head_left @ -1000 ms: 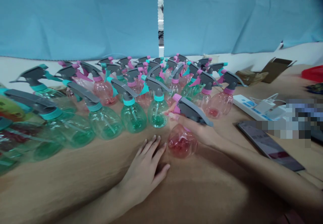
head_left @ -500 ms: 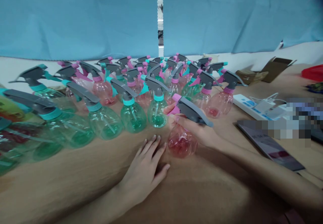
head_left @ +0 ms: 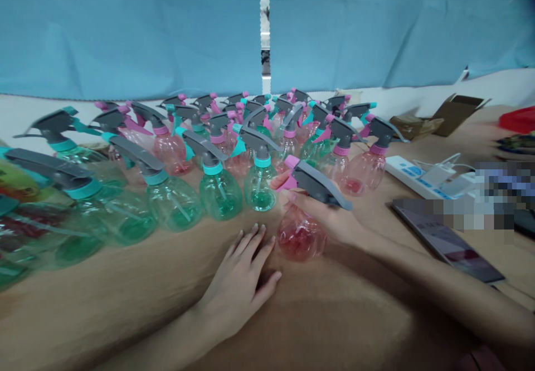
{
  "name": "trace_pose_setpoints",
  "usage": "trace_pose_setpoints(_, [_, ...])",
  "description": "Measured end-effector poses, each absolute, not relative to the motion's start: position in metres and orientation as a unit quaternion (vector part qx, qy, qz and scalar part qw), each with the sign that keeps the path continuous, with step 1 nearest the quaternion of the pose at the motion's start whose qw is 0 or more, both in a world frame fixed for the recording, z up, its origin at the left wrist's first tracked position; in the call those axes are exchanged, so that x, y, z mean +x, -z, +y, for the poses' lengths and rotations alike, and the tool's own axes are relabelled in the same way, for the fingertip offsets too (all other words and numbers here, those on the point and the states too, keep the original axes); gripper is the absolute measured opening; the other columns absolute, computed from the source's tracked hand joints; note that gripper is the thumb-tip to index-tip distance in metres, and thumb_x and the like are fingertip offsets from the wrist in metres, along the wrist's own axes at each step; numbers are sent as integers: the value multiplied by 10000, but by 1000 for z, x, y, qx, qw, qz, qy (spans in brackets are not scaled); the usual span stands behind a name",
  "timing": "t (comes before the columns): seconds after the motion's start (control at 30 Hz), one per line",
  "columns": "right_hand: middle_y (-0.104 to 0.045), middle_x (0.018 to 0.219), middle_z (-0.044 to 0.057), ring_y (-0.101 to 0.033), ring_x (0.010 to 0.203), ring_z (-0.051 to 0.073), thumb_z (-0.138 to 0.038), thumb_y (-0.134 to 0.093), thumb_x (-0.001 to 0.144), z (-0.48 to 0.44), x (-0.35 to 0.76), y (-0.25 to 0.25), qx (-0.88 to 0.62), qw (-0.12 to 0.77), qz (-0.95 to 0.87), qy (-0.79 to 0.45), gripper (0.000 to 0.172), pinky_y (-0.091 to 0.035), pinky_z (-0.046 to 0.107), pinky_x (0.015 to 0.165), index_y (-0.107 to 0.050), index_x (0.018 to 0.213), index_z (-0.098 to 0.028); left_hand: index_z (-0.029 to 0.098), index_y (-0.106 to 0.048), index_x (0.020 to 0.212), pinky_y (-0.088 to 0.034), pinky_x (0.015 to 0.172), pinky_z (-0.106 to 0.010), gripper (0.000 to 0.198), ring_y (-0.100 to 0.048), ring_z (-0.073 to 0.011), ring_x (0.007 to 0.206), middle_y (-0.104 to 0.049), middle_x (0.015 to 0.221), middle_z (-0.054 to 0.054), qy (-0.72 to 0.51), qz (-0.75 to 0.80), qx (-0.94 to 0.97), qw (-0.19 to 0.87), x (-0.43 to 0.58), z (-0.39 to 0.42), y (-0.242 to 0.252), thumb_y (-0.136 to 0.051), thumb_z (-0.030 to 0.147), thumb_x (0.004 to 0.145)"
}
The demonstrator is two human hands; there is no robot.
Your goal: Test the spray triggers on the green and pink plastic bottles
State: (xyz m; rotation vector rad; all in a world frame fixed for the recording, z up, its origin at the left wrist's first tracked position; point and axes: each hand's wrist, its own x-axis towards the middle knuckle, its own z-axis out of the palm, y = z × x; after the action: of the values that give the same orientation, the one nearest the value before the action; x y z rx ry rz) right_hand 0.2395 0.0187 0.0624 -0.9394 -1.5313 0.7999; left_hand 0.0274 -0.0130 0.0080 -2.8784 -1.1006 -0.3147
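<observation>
My right hand [head_left: 324, 215] is wrapped around the neck of a pink spray bottle [head_left: 301, 240], under its grey trigger head with the pink nozzle. The bottle stands nearly upright at the front of the rows. My left hand [head_left: 251, 273] lies flat on the wooden table [head_left: 326, 315], fingers spread, just left of that bottle and holding nothing. Directly behind my hands stands a green spray bottle [head_left: 261, 190] with a turquoise collar. Another green spray bottle [head_left: 220, 193] is to its left. The palm side of my right hand is hidden.
Several more green and pink spray bottles [head_left: 368, 170] fill the table's back and left. At right lie a phone [head_left: 449, 243] and a white power strip [head_left: 413, 176] with a plugged-in charger. Behind them sits an open cardboard box [head_left: 457, 116]. A blue curtain [head_left: 167, 31] hangs at the back.
</observation>
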Motion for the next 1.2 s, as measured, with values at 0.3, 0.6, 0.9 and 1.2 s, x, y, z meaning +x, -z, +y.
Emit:
trace_pose_setpoints(0.3, [-669, 835, 0, -629, 768, 181, -380, -657, 814, 20, 240, -56, -401, 557, -627, -368, 151, -525, 356, 730, -646, 855, -235, 99, -488, 1341, -346, 1075, -522, 506, -385, -306, 1347, -428, 1453, -176, 102, -353, -930, 24, 28, -13, -9, -441, 425, 958])
trace_pose_setpoints(0.6, [-636, 800, 0, -585, 707, 168, -384, -655, 811, 18, 239, -65, -396, 556, -645, -345, 166, -510, 346, 683, -604, 843, -230, 94, -481, 1348, -357, 1066, -529, 515, -374, -311, 1353, -413, 1461, -183, 95, -353, -930, 25, 28, -12, -9, -447, 425, 956])
trace_pose_setpoints(0.9, [-611, 821, 2, -598, 735, 166, -320, -652, 823, 18, 237, -65, -365, 553, -638, -393, 129, -521, 355, 732, -593, 885, -224, 95, -488, 1341, -356, 1066, -526, 513, -394, -317, 1339, -433, 1447, -186, 111, -351, -930, 24, 27, -12, -7, -435, 432, 958])
trace_pose_setpoints(1.2, [-659, 882, 16, -638, 781, 180, -333, -667, 809, 18, 238, -66, -369, 555, -633, -395, 171, -539, 361, 747, -626, 938, -229, 110, -475, 1349, -354, 1070, -511, 502, -385, -308, 1346, -421, 1457, -178, 111, -352, -929, 26, 27, -12, -7, -443, 422, 957])
